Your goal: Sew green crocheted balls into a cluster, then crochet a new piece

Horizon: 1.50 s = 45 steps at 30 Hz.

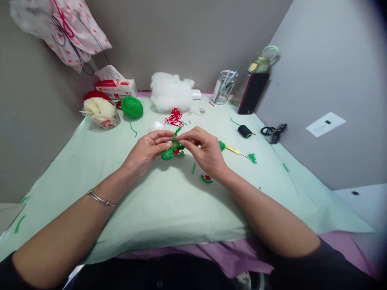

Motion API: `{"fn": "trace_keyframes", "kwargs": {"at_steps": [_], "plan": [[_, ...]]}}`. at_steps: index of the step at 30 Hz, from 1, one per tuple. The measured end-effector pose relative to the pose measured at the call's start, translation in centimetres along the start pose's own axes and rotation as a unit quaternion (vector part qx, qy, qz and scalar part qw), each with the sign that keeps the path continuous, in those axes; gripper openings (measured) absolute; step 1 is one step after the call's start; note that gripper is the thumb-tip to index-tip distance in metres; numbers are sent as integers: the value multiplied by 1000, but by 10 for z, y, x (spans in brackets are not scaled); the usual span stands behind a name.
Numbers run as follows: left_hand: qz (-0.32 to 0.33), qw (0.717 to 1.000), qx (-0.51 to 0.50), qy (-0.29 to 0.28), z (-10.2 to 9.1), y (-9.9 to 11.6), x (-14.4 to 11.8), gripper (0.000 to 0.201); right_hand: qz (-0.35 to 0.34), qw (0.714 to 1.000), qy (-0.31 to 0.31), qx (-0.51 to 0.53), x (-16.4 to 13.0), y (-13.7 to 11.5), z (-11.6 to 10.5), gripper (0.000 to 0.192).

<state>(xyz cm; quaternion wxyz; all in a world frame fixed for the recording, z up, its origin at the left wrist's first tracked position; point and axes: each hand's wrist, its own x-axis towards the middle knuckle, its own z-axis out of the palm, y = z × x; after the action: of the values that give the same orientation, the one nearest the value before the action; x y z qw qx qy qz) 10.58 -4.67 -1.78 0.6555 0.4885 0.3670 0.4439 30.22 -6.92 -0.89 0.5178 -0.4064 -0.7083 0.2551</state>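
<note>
So the pale green table cover (169, 201) fills most of the view, running back to the wall corner. Both forearms come in from the near edge and meet around the middle of the table. Left hand (145, 151), bracelet on the wrist, is palm-in with fingertips pinched on the green crochet piece (172, 152); right hand (205, 151) pinches the same piece from the other side, fingers curled, a green strand sticking up between the 2 hands. Along the far edge: white stuffing (169, 90), a green yarn ball (132, 106) toward the far left corner, a clear cup (224, 86). Just right of the right hand lies a crochet hook (234, 150)
</note>
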Motion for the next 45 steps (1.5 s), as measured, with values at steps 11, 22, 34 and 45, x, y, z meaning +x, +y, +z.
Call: {"fn": "trace_keyframes", "kwargs": {"at_steps": [11,22,34,45], "plan": [[-6,1000,-6,-12,1,-1,-1,34,2,1000,4,1,-2,6,5,7],[-37,997,-65,4,5,3,0,24,51,995,-24,85,-1,1,5,10],[-28,998,-61,9,10,2,-3,25,55,997,-41,43,-3,-1,9,17],[-32,999,12,0,12,5,-5,36,42,997,-41,53,8,1,-11,24]]}}
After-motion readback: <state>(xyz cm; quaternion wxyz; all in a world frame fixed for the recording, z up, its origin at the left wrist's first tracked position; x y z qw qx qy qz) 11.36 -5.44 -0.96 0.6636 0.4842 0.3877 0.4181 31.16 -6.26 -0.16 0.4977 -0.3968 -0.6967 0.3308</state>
